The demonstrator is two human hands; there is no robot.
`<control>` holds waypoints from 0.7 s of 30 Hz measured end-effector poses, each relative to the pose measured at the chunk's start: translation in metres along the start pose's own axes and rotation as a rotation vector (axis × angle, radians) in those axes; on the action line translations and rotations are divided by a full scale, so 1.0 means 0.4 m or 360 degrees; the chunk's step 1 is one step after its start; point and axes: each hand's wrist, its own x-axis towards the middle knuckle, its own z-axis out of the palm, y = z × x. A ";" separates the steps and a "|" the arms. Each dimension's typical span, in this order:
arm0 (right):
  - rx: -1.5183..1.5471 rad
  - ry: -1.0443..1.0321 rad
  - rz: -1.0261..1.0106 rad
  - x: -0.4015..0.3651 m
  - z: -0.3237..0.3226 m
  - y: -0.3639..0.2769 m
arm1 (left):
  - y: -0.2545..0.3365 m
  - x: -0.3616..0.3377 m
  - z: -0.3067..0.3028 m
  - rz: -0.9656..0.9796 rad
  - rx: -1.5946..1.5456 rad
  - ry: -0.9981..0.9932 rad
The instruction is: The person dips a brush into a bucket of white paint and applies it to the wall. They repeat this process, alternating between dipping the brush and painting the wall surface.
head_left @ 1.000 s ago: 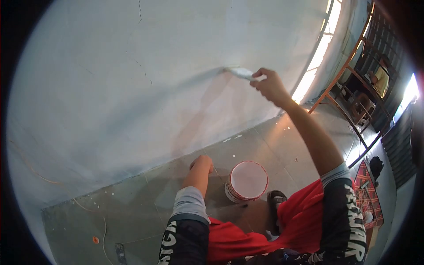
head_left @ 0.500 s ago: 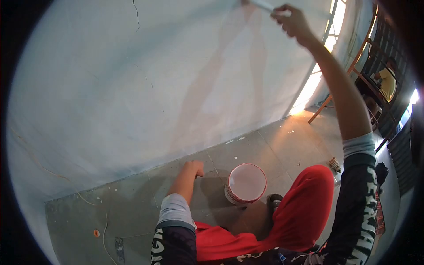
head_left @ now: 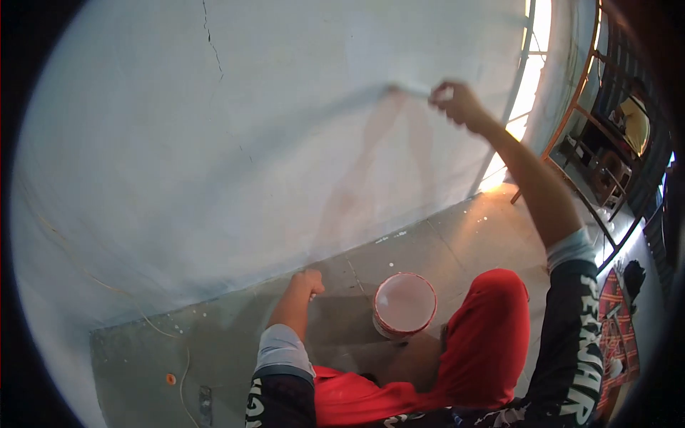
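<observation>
My right hand (head_left: 460, 107) is raised and closed round the pale handle of a paintbrush (head_left: 416, 92). The brush's brownish tip meets the pale wall (head_left: 285, 121) where the shadows of the arm come together. Low near the foot of the wall, my left hand (head_left: 309, 281) is curled into a fist, with nothing seen in it. To its right stands a white bucket with a red-stained rim (head_left: 405, 305), on the floor in front of my bent knee. Whitish liquid shows inside the bucket.
A crack (head_left: 212, 43) runs down the upper wall. A thin cable (head_left: 146, 319) trails onto the grey floor near a small orange ring (head_left: 170, 379). Right of the bright window (head_left: 524, 89) stand a wooden frame (head_left: 571, 107) and a person in yellow (head_left: 635, 127). Red checkered cloth (head_left: 619, 328) lies lower right.
My right hand has come down along the wall with the paintbrush. My left fist stays near the wall's foot. The view has shifted slightly, showing more of the checkered cloth.
</observation>
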 end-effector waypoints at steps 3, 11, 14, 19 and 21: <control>0.0069 0.0271 -0.0408 0.117 -0.120 -0.167 | -0.019 -0.009 0.001 0.0014 0.0086 0.0024; -0.0301 0.0692 -0.0877 0.125 -0.045 -0.188 | -0.026 -0.059 -0.019 0.0070 0.0129 -0.0047; -0.0317 0.0609 -0.0836 0.021 0.142 0.021 | -0.019 -0.070 -0.028 0.0089 0.0273 0.0007; -0.0541 -0.0061 -0.0197 -0.133 0.197 0.136 | -0.009 -0.116 -0.043 0.0007 0.0243 0.0014; -0.0462 -0.0082 -0.0032 -0.121 0.187 0.138 | -0.020 -0.110 -0.041 -0.0017 0.0209 -0.0035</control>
